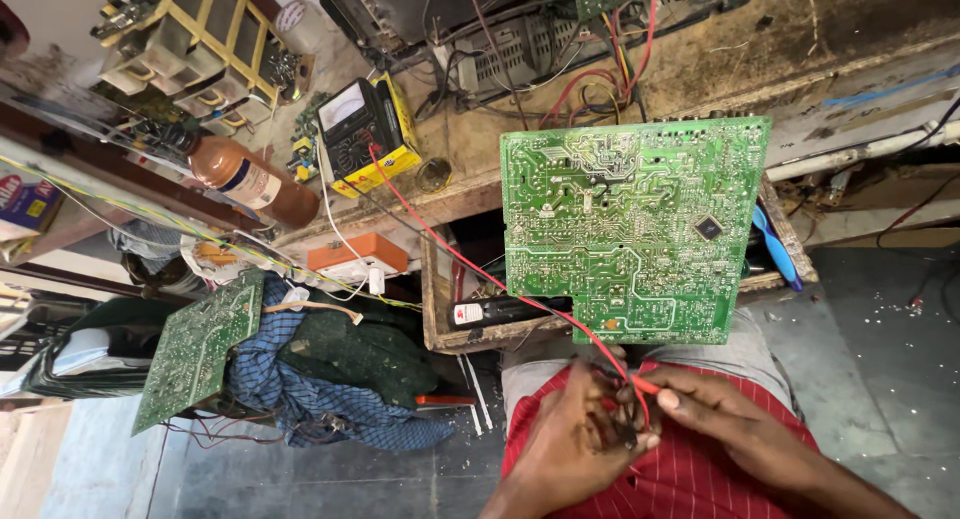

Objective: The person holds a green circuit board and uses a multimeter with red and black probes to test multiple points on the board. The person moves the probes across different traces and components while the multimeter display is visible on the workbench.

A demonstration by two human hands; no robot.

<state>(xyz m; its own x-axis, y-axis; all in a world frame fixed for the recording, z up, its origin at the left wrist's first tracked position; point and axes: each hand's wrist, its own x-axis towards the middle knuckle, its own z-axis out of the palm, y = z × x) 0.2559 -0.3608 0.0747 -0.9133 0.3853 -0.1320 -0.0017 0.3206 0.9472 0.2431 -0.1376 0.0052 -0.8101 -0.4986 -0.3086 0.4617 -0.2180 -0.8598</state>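
A thin red insulated test lead wire runs down from the yellow-cased analogue multimeter on the cluttered wooden worktop to the person's lap, where both hands meet over a red striped garment. The right hand pinches the red lead near its end between thumb and forefinger; the left hand is curled around a dark bundle, probably the black lead or probe, though what it grips is too blurred to tell exactly. The hands are close together, fingertips almost touching. Just above them, a large green printed circuit board, solder side up, leans against an open wooden drawer, apart from the hands, with the red wire crossing its lower left corner. By the look of it the leads are only being readied: no probe touches the board yet, so any checking of it seems still to come. Farther left, a second green circuit board rests on blue checked cloth, and a brown plastic bottle lies on the worktop near the meter.
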